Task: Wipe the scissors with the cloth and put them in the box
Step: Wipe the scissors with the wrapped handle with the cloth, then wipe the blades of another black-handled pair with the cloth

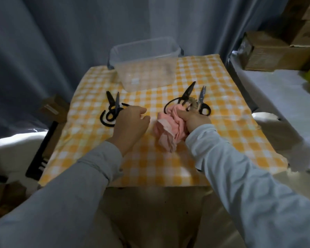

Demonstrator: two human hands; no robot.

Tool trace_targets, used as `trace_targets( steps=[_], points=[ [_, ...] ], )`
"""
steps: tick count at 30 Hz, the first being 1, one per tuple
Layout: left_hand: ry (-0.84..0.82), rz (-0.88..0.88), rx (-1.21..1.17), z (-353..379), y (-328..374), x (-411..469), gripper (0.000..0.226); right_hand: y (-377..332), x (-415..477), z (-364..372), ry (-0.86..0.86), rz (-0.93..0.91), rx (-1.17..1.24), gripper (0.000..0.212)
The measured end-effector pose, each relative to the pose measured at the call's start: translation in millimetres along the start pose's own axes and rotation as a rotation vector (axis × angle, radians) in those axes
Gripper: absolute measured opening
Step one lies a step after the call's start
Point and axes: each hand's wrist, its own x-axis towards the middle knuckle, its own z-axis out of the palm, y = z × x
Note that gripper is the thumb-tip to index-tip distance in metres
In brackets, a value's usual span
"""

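A clear plastic box (172,49) stands at the back of the yellow checked tablecloth (150,163). Black scissors (113,108) lie at the left, blades pointing away from me. My left hand (131,125) hovers just right of their handles with fingers loosely curled, holding nothing. My right hand (193,120) grips a crumpled pink cloth (168,130). Behind it lie black scissors (184,97) and a further pair with a grey blade (202,102). The cloth covers part of a handle.
Blue-grey curtains hang behind the table. Cardboard boxes (272,51) are stacked at the back right beside a white surface (279,97). A dark flat object (41,149) and a small brown box (52,108) sit left of the table.
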Motion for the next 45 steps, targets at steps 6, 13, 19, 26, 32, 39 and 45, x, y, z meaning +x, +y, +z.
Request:
trace_targets(
  steps=[6,13,19,26,32,39,45],
  points=[
    [0.106,-0.108,0.13,-25.5,-57.3,-20.4,0.023,4.9,-8.9,37.3,-0.154,0.045,0.042,0.017],
    [0.143,-0.228,0.054,-30.8,-89.7,3.4,0.038,-0.3,-14.5,55.4,-0.184,0.017,-0.025,0.016],
    [-0.034,-0.184,0.204,-11.3,-85.9,40.1,0.061,3.2,-11.8,59.1,-0.096,-0.031,-0.11,0.008],
    [-0.022,-0.299,-0.022,-18.6,-84.4,44.2,0.037,8.3,-13.7,58.3,-0.049,-0.05,-0.072,0.019],
    [-0.046,-0.657,-1.398,-63.2,-54.1,-20.9,0.036,10.7,-31.6,57.4,-0.161,-0.071,-0.037,0.016],
    [-0.012,-0.65,-1.642,-49.6,-37.5,-99.1,0.026,32.4,-69.2,58.4,-0.33,-0.194,-0.313,0.015],
    [0.013,-0.539,-1.18,-50.2,-33.5,-128.4,0.018,44.9,-89.6,48.0,-0.28,-0.257,-0.419,0.005]
  ],
)
